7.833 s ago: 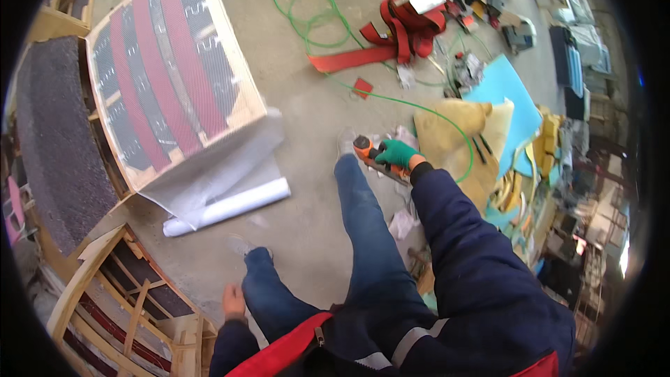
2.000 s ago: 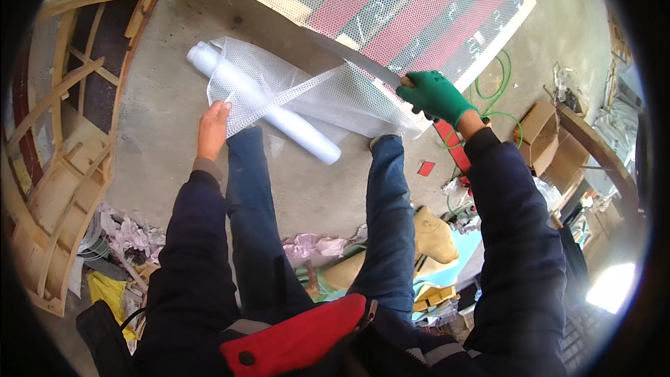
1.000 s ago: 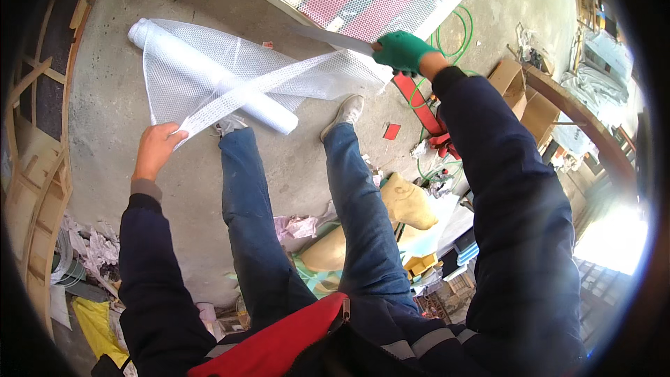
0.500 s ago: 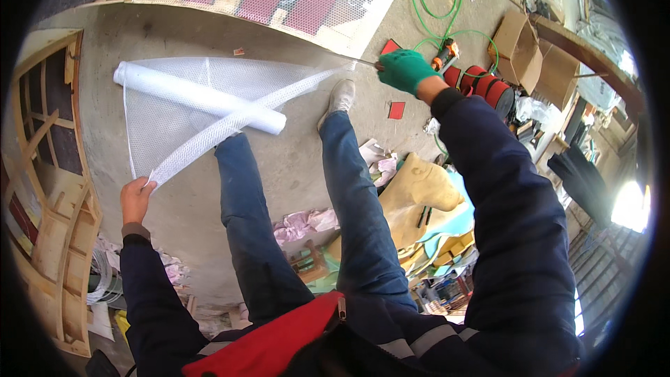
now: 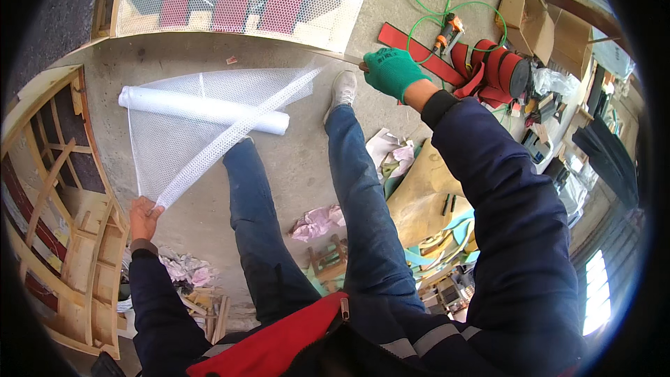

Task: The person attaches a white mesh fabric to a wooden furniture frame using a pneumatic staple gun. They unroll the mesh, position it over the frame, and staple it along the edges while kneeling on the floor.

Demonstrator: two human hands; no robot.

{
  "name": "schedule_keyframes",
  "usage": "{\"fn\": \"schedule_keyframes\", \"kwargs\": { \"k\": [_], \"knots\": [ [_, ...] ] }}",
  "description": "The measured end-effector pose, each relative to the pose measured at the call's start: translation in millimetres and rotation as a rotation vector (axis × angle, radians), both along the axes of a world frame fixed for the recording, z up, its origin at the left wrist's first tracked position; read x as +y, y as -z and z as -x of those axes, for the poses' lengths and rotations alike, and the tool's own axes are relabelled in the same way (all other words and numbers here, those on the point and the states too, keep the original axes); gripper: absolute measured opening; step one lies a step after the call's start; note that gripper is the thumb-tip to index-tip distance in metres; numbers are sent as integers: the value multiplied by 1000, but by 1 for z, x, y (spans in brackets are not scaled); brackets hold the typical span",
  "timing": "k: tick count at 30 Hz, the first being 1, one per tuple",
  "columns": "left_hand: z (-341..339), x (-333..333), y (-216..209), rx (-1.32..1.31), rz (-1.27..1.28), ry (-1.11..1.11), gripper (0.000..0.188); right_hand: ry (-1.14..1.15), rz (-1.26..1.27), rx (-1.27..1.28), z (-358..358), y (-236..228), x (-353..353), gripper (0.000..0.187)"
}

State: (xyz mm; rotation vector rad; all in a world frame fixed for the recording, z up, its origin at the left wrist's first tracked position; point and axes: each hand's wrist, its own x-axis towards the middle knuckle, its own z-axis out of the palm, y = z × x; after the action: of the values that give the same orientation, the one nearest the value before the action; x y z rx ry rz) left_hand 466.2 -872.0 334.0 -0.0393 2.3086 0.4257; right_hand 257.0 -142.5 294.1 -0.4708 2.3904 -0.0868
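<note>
White plastic mesh [image 5: 174,136] lies over the floor in front of my legs, its right edge folded into a narrow band. Part of it is still wound in a roll [image 5: 209,110]. My left hand [image 5: 144,218], bare, pinches the near corner of the mesh and keeps that edge raised and taut. At the far end of the folded band is my right hand [image 5: 393,72], in a green glove, closed around a long, thin tool that looks like a narrow blade. The tool points left, close by the mesh's far corner; whether they touch is unclear.
Ahead stands a wooden frame [image 5: 244,21] with mesh over dark red straps. Another wooden frame [image 5: 77,167] is at the left. To the right lie an orange-black nail gun [image 5: 449,33], green hose [image 5: 481,5], red strapping [image 5: 499,73] and cardboard boxes [image 5: 527,14]. Foam scraps [image 5: 419,192] lie behind my right leg.
My left hand has drawn the mesh corner nearer to me. My right hand has shifted slightly left with the thin tool. The view has turned a little.
</note>
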Motion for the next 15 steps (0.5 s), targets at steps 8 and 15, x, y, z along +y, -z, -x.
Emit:
{"fn": "schedule_keyframes", "kwargs": {
  "k": [8, 15],
  "knots": [
    [-11, 12, 2, -96, 40, 51, 20, 29, 56, 2, -5, -10, 8, 24],
    [-11, 13, -7, -90, 70, -25, 21, 31, -37, -83, -2, 25, 0, 27]
  ]
}}
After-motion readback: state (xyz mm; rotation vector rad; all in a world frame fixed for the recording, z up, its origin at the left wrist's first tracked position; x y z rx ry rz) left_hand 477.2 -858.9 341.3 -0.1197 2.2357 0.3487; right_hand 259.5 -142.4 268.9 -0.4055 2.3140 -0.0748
